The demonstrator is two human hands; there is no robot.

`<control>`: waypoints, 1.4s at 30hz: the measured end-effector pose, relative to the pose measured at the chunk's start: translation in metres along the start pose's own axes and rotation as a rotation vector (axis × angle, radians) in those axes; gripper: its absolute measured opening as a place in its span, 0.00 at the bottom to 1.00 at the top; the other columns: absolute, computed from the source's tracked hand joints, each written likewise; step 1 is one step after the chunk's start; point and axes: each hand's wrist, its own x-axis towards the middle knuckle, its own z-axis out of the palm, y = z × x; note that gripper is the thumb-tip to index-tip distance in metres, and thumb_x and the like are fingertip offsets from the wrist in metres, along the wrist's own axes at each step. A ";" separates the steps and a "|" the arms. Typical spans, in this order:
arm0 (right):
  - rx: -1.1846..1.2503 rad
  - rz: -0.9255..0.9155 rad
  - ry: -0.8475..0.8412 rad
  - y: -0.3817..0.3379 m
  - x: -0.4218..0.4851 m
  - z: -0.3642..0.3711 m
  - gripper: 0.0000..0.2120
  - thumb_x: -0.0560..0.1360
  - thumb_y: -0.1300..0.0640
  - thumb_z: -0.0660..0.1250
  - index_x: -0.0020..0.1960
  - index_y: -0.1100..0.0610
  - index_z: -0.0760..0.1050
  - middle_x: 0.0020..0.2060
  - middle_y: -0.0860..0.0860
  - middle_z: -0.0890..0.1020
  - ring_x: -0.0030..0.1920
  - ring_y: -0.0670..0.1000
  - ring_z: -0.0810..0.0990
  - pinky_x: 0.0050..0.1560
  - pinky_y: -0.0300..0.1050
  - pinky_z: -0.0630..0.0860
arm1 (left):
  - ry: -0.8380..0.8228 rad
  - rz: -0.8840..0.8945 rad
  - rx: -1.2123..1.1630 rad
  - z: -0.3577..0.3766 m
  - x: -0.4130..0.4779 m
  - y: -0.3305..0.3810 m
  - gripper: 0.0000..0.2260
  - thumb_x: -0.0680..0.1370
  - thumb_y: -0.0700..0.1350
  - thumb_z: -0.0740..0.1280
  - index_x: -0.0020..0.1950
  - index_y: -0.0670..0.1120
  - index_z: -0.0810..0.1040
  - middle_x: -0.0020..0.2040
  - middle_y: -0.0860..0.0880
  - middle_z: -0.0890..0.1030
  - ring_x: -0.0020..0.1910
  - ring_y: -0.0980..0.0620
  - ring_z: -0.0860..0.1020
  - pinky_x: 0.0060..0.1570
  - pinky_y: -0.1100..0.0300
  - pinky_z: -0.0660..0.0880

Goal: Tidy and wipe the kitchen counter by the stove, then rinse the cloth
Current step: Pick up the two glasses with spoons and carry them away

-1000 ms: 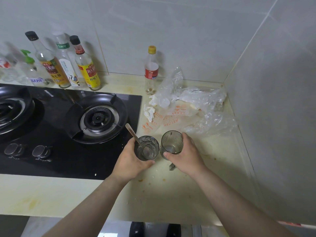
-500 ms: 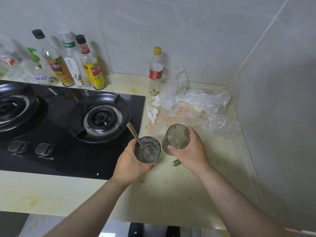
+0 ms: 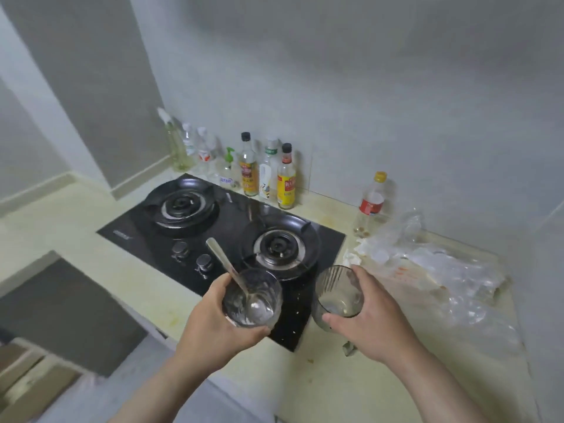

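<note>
My left hand (image 3: 213, 325) grips a clear glass (image 3: 259, 288) with a metal spoon (image 3: 224, 264) standing in it, held above the stove's front right corner. My right hand (image 3: 372, 322) grips a second, ribbed grey glass (image 3: 334, 288), lifted above the cream counter (image 3: 320, 383). Both glasses are tilted towards me and show a little residue at the bottom. No cloth is in view.
A black two-burner gas stove (image 3: 195, 239) fills the counter's middle. Several bottles (image 3: 265, 175) line the back wall, and a red-labelled bottle (image 3: 370, 206) stands apart. Crumpled clear plastic bags (image 3: 457, 276) and tissue scraps (image 3: 354, 254) lie in the right corner. A small grey object (image 3: 349, 349) lies on the counter.
Both hands have lifted the glasses off the counter and carried them left and towards me. My view has swung left and pulled back, showing the whole stove and the counter's left end.
</note>
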 end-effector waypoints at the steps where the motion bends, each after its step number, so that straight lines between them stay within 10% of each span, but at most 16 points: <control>1: -0.019 -0.051 -0.039 -0.010 0.001 0.003 0.49 0.62 0.38 0.74 0.76 0.44 0.54 0.73 0.42 0.65 0.71 0.46 0.66 0.68 0.44 0.68 | 0.066 -0.008 0.003 -0.015 -0.012 0.000 0.34 0.56 0.48 0.83 0.54 0.63 0.69 0.48 0.69 0.79 0.49 0.70 0.77 0.42 0.76 0.72; 11: -0.061 -0.418 -0.391 -0.117 -0.027 0.057 0.54 0.56 0.32 0.69 0.77 0.44 0.53 0.73 0.39 0.64 0.71 0.45 0.66 0.69 0.46 0.67 | 0.506 -0.202 0.146 -0.135 -0.159 -0.031 0.32 0.52 0.51 0.79 0.55 0.57 0.75 0.48 0.65 0.81 0.48 0.68 0.79 0.42 0.73 0.73; 19: -0.131 -0.682 -0.614 -0.218 -0.080 0.124 0.51 0.59 0.33 0.70 0.77 0.45 0.54 0.71 0.39 0.66 0.68 0.44 0.68 0.69 0.44 0.67 | 0.768 -0.345 0.085 -0.206 -0.269 -0.068 0.35 0.55 0.51 0.81 0.62 0.59 0.76 0.53 0.61 0.83 0.53 0.61 0.80 0.55 0.51 0.78; 30: -0.085 -0.751 -0.700 -0.373 -0.132 0.264 0.54 0.56 0.29 0.70 0.76 0.43 0.53 0.71 0.37 0.65 0.69 0.42 0.67 0.71 0.43 0.65 | 1.000 -0.400 -0.075 -0.353 -0.312 -0.140 0.30 0.56 0.47 0.83 0.54 0.61 0.78 0.48 0.66 0.82 0.46 0.68 0.80 0.46 0.66 0.76; 42: -0.068 -0.757 -0.634 -0.520 -0.122 0.408 0.56 0.58 0.30 0.69 0.79 0.46 0.50 0.74 0.39 0.62 0.73 0.43 0.63 0.73 0.43 0.62 | 0.903 -0.327 -0.019 -0.537 -0.252 -0.222 0.28 0.57 0.46 0.81 0.53 0.60 0.76 0.48 0.71 0.79 0.47 0.70 0.78 0.39 0.75 0.73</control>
